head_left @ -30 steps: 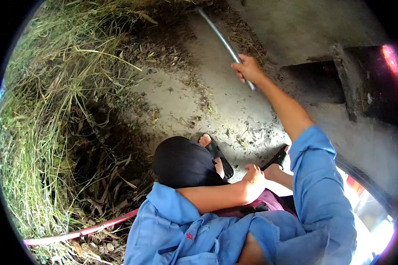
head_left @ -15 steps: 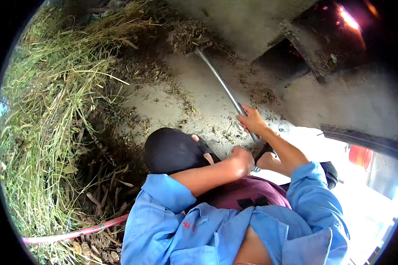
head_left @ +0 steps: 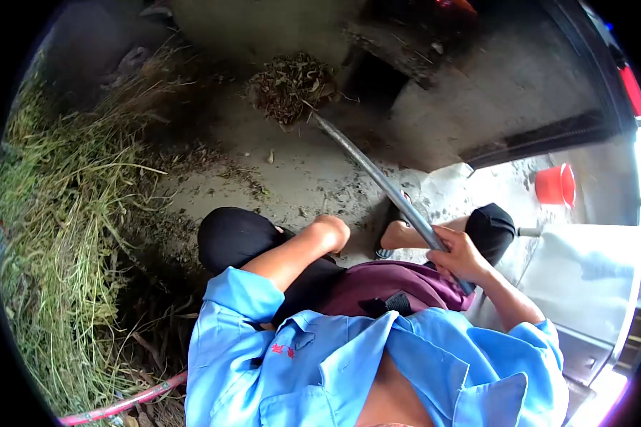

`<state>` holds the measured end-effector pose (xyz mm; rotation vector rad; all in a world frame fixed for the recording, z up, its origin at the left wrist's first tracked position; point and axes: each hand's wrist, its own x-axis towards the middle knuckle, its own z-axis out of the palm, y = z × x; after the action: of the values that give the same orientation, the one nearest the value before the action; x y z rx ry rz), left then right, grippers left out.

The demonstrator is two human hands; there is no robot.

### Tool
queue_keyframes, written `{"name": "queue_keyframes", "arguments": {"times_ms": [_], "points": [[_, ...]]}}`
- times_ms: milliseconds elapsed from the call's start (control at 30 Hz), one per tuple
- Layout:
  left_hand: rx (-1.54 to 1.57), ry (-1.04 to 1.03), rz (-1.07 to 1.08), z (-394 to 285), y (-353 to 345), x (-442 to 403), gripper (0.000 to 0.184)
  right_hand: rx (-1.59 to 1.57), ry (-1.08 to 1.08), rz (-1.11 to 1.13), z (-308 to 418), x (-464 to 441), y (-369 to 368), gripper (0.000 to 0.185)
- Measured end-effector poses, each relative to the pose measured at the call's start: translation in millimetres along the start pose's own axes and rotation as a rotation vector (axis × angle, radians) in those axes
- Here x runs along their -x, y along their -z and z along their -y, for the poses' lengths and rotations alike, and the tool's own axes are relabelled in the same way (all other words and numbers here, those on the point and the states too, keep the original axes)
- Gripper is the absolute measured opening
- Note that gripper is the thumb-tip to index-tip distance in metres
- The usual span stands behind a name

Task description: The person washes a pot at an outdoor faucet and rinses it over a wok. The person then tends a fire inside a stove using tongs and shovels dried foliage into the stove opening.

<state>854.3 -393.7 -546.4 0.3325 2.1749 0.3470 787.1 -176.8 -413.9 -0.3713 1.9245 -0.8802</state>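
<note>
My right hand (head_left: 463, 255) is wrapped round the lower end of a long metal pole (head_left: 377, 178). At the pole's far end lies a heap of dry leaves and stalks (head_left: 292, 89); it hides the tool's head, so its kind does not show. My left hand (head_left: 331, 231) is curled in a loose fist near my left knee, apart from the pole. Its fingers are mostly turned away, and nothing is seen in it. A dark square opening (head_left: 377, 82) in a concrete structure is just right of the heap.
Dry grass (head_left: 71, 263) is piled along the left, with sticks (head_left: 146, 349) and a pink hose-like tube (head_left: 128, 404) below it. A red glow (head_left: 459, 7) shows at the top. At the right are a red bucket (head_left: 555, 186) and a white box-like surface (head_left: 584, 277). Scraps litter the concrete floor (head_left: 228, 181).
My right hand has drawn the pole back toward my body and to the right. The leaf heap now stands at the pole's end. My left hand has moved left, and the view has shifted.
</note>
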Motion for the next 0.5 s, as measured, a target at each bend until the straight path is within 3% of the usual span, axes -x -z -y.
{"name": "queue_keyframes", "arguments": {"times_ms": [67,267,500], "points": [[0.013,-0.019,-0.049,0.8,-3.6,5.9,0.022,-0.032,-0.038,-0.050,7.3,33.1,5.2,0.049],[0.006,-0.006,-0.012,8.3,-16.2,-1.5,0.021,-0.170,-0.126,-0.191,48.1,107.2,3.4,0.048],[0.021,0.014,-0.147,14.1,-21.4,-4.5,0.022,-0.336,-0.144,-0.359,81.9,128.4,-11.2,0.041]]}}
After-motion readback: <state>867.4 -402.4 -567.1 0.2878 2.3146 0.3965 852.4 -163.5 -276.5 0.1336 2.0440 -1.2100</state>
